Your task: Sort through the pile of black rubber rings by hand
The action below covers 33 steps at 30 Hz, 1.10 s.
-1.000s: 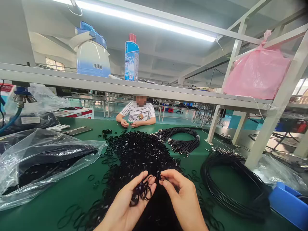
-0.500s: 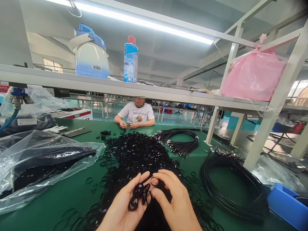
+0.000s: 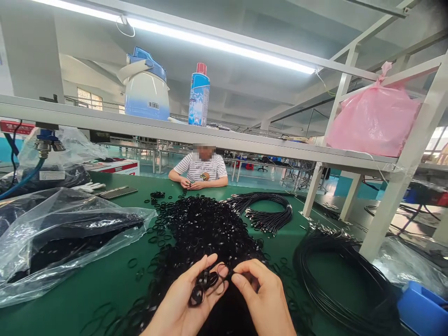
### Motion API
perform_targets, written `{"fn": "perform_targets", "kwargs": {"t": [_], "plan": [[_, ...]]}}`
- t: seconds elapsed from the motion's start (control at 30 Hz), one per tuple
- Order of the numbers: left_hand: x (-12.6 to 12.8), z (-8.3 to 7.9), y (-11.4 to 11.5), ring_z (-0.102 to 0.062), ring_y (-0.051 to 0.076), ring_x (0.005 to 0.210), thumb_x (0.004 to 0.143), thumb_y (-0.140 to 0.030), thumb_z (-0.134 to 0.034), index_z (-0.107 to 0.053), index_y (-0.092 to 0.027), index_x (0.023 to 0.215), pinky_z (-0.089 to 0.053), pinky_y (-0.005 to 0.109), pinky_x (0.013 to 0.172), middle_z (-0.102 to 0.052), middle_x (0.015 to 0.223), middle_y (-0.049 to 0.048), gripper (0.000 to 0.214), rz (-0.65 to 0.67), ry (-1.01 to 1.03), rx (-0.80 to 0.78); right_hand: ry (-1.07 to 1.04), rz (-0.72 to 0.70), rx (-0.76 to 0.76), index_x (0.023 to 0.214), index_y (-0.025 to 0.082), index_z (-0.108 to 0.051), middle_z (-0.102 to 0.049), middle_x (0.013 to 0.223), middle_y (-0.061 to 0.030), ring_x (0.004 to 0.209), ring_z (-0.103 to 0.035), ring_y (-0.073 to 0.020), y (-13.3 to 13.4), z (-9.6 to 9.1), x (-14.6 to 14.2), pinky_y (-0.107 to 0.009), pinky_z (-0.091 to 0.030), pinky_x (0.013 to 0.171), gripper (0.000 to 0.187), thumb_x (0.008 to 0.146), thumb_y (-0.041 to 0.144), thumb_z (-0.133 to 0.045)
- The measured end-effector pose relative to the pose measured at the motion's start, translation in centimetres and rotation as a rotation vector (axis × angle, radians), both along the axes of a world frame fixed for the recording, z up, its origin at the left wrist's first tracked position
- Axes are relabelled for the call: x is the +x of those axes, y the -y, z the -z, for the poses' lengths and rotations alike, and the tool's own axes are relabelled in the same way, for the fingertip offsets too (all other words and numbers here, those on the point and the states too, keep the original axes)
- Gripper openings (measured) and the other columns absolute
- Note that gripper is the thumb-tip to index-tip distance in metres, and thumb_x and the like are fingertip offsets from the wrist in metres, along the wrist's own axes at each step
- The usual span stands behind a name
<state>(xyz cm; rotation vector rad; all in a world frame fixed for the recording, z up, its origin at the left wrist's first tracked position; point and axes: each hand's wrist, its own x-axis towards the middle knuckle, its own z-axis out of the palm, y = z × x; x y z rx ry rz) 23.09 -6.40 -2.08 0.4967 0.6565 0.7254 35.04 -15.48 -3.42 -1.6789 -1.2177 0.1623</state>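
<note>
Several thin black rings [image 3: 203, 283] lie in my cupped left hand [image 3: 181, 299], held against the fingers with the thumb up alongside. My right hand [image 3: 265, 295] is beside it, thumb and forefinger pinched on a black ring [image 3: 229, 273] close to the left fingertips. That ring is partly lost against the dark background. Below both hands spreads a large heap of the same black rings [image 3: 210, 224], its near part covered by my hands.
On the green table [image 3: 115, 261] lie a clear plastic bag [image 3: 87, 210] at left, coiled black cables [image 3: 317, 289] and a blue bin [image 3: 422, 305] at right. A shelf [image 3: 238, 139] crosses above, carrying a jug [image 3: 147, 95] and a spray can [image 3: 199, 100]. A co-worker [image 3: 206, 170] sits opposite.
My right thumb and forefinger have closed in a pinch and moved slightly right of the left fingers. The rings in my left palm have shifted a little. The whole view has swung slightly.
</note>
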Motion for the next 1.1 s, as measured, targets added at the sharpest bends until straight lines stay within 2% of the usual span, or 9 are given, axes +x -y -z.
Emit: {"fn": "perform_targets", "kwargs": {"t": [0.2, 0.33, 0.43, 0.53, 0.63, 0.7, 0.87, 1.0, 1.1], "plan": [[-0.1, 0.9, -0.6, -0.063, 0.027, 0.104, 0.070, 0.000, -0.063, -0.066, -0.009, 0.104, -0.047, 0.037, 0.098, -0.071, 0.099, 0.0160, 0.036, 0.113, -0.089, 0.248, -0.351, -0.084, 0.027, 0.082, 0.018, -0.069, -0.070, 0.076, -0.0037, 0.067, -0.065, -0.0201, -0.6, 0.5, 0.9, -0.026, -0.048, 0.062, 0.013, 0.077, 0.026, -0.060], [-0.4, 1.5, -1.6, -0.053, 0.028, 0.118, 0.074, -0.017, -0.064, -0.070, -0.020, 0.103, -0.027, 0.047, 0.111, -0.067, 0.115, 0.0087, 0.030, 0.136, -0.289, 0.708, -0.426, -0.096, 0.039, 0.085, 0.017, -0.068, -0.070, 0.079, -0.0056, 0.072, -0.067, -0.0213, -0.7, 0.7, 0.8, -0.027, -0.048, 0.061, 0.015, 0.078, 0.027, -0.058], [-0.5, 1.5, -2.1, -0.045, 0.028, 0.126, 0.075, -0.024, -0.062, -0.070, -0.023, 0.104, -0.018, 0.048, 0.113, -0.062, 0.124, 0.0053, 0.030, 0.089, -0.342, 0.957, -0.293, -0.004, 0.047, 0.084, 0.020, -0.071, -0.069, 0.096, -0.0062, 0.077, -0.065, -0.0201, -0.6, 0.3, 0.8, -0.027, -0.047, 0.064, 0.014, 0.076, 0.027, -0.061], [-0.6, 0.9, -1.8, -0.048, 0.028, 0.122, 0.074, -0.025, -0.066, -0.069, -0.022, 0.106, -0.023, 0.045, 0.112, -0.064, 0.121, 0.0070, 0.032, 0.095, -0.326, 0.892, -0.139, 0.053, 0.043, 0.082, 0.022, -0.073, -0.068, 0.096, -0.0039, 0.073, -0.062, -0.0181, -0.3, 0.0, 0.8, -0.026, -0.044, 0.061, 0.013, 0.076, 0.025, -0.062], [-0.6, 0.1, -1.1, -0.052, 0.027, 0.119, 0.075, -0.021, -0.068, -0.068, -0.017, 0.107, -0.036, 0.040, 0.106, -0.065, 0.119, 0.0109, 0.032, 0.100, -0.218, 0.708, -0.117, 0.074, -0.010, 0.084, 0.023, -0.073, -0.070, 0.080, -0.0013, 0.067, -0.060, -0.0183, -0.1, -0.1, 0.8, -0.028, -0.043, 0.061, 0.014, 0.079, 0.025, -0.059], [-0.5, -0.2, -0.8, -0.055, 0.028, 0.116, 0.077, -0.017, -0.067, -0.065, -0.014, 0.108, -0.046, 0.039, 0.099, -0.065, 0.117, 0.0139, 0.031, 0.106, -0.125, 0.554, -0.090, 0.112, -0.054, 0.086, 0.024, -0.071, -0.071, 0.079, -0.0008, 0.066, -0.060, -0.0190, 0.1, 0.0, 0.8, -0.030, -0.044, 0.062, 0.015, 0.081, 0.026, -0.058], [-0.5, 0.0, -0.3, -0.064, 0.032, 0.101, 0.082, -0.013, -0.060, -0.062, -0.006, 0.111, -0.053, 0.045, 0.090, -0.068, 0.105, 0.0217, 0.030, 0.111, -0.018, 0.279, 0.168, 0.166, -0.017, 0.087, 0.023, -0.064, -0.066, 0.092, -0.0036, 0.088, -0.058, -0.0241, 0.4, 0.0, 0.5, -0.036, -0.043, 0.077, 0.012, 0.085, 0.029, -0.054], [-0.4, 0.2, 0.4, -0.067, 0.031, 0.093, 0.082, -0.019, -0.062, -0.064, -0.004, 0.104, -0.053, 0.046, 0.090, -0.069, 0.102, 0.0217, 0.027, 0.210, 0.019, 0.202, 0.255, 0.014, 0.068, 0.089, 0.025, -0.060, -0.063, 0.088, -0.0004, 0.086, -0.056, -0.0208, 0.3, -0.4, -0.6, -0.031, -0.043, 0.073, 0.007, 0.085, 0.023, -0.055], [-0.2, 0.2, 1.0, -0.069, 0.029, 0.086, 0.078, -0.025, -0.068, -0.067, -0.004, 0.094, -0.053, 0.046, 0.089, -0.070, 0.095, 0.0188, 0.026, 0.277, 0.013, 0.172, 0.309, -0.140, 0.082, 0.097, 0.026, -0.061, -0.065, 0.089, 0.0021, 0.081, -0.057, -0.0179, 0.2, -0.2, -1.1, -0.028, -0.043, 0.071, 0.025, 0.078, 0.010, -0.058]]}}
